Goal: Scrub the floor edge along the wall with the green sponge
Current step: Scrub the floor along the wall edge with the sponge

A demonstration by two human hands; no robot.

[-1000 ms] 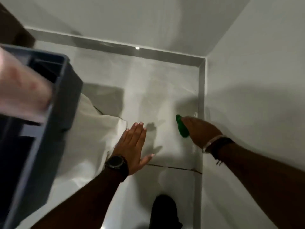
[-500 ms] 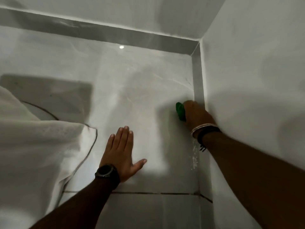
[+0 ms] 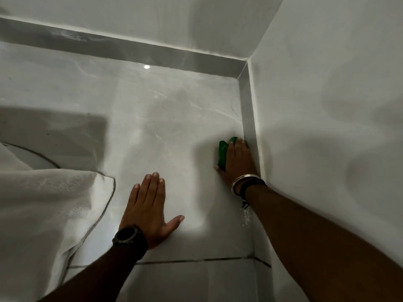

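Both hands are working low: left hand (image 3: 150, 211) is lying flat, fingers spread, on the pale floor (image 3: 170, 131), while right hand (image 3: 236, 159) at three o'clock is pressing, fingers closed, over the green sponge (image 3: 223, 154) against the grey skirting (image 3: 248, 118) below the wall (image 3: 327, 105). White cloth (image 3: 43, 205) is bunching at nine o'clock. Black watch (image 3: 127, 235) and silver bangle (image 3: 244, 180) are showing.
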